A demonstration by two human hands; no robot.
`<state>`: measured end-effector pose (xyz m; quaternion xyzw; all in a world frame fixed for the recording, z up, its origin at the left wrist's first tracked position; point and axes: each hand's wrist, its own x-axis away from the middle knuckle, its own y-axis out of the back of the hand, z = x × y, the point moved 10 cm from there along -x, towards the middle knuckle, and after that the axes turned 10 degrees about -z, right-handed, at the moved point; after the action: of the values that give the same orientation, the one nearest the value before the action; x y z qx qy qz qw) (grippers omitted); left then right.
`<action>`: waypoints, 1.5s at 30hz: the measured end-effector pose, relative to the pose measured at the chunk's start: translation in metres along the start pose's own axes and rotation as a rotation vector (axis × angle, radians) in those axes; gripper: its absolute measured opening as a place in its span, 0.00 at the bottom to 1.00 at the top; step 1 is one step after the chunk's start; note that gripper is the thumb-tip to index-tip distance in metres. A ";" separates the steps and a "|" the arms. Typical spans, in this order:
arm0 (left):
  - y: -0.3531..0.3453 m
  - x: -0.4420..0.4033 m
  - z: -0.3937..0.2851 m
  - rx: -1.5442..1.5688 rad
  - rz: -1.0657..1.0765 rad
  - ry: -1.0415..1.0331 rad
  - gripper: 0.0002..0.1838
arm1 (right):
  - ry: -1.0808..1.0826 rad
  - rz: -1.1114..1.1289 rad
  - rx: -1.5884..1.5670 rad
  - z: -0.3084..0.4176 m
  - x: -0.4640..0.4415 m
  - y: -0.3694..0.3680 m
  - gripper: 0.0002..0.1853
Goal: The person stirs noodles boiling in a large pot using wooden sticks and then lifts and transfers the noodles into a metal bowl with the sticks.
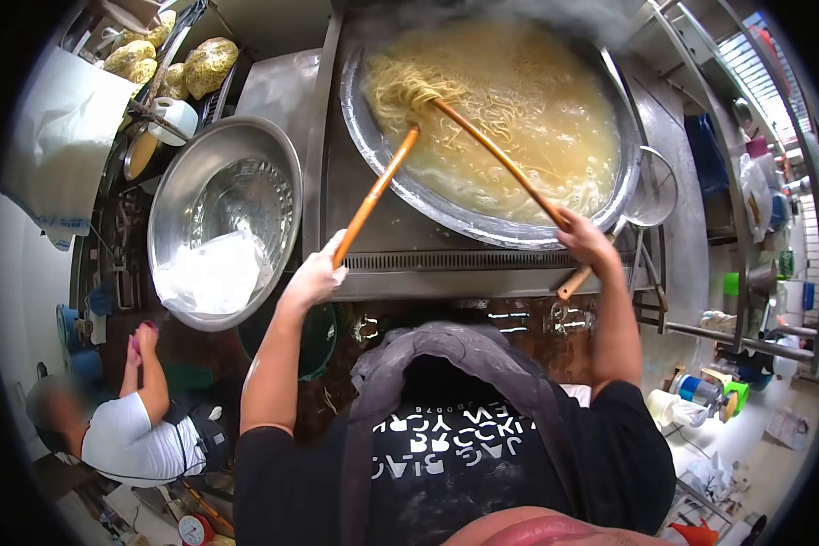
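A large round pot [373, 148] of cloudy, steaming liquid and yellow noodles [510, 100] is set in the metal stove. My left hand [315, 278] is closed on the lower end of a long wooden stick [373, 200]. A second wooden stick [500, 156] is gripped in my right hand [584, 240], near the pot's front rim. The far ends of both sticks meet a bunch of noodles [411, 84] at the pot's upper left, and their tips are hidden there.
Left of the stove is a wide metal basin [175, 205] with a plastic bag [214, 273] in it. Another person [146, 428] is at the lower left. A wire strainer [652, 188] rests right of the pot, and a wooden handle [575, 282] juts over the stove's front edge.
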<state>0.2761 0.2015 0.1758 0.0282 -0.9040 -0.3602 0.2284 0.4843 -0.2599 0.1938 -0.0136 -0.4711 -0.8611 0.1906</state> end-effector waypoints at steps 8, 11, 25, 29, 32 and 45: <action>0.036 0.057 0.027 0.265 0.043 -0.133 0.40 | -0.059 0.025 0.213 -0.004 0.073 0.113 0.27; 0.068 0.100 0.036 0.172 -0.003 -0.075 0.41 | -0.001 0.004 0.098 -0.038 -0.005 0.026 0.21; -0.005 -0.004 -0.008 0.042 0.024 0.003 0.39 | -0.054 0.054 0.191 0.018 0.066 0.112 0.25; 0.009 0.048 0.033 0.260 -0.003 -0.109 0.39 | -0.053 0.037 0.150 -0.014 0.028 0.088 0.26; 0.032 0.093 0.039 0.312 -0.004 -0.003 0.41 | -0.125 0.037 0.033 -0.029 -0.042 0.005 0.25; -0.012 -0.022 -0.012 0.073 -0.072 -0.064 0.40 | -0.018 0.003 0.121 -0.015 0.042 0.100 0.25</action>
<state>0.2997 0.1893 0.1667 0.0575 -0.9219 -0.3356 0.1849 0.4816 -0.3338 0.2741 -0.0106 -0.5242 -0.8305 0.1882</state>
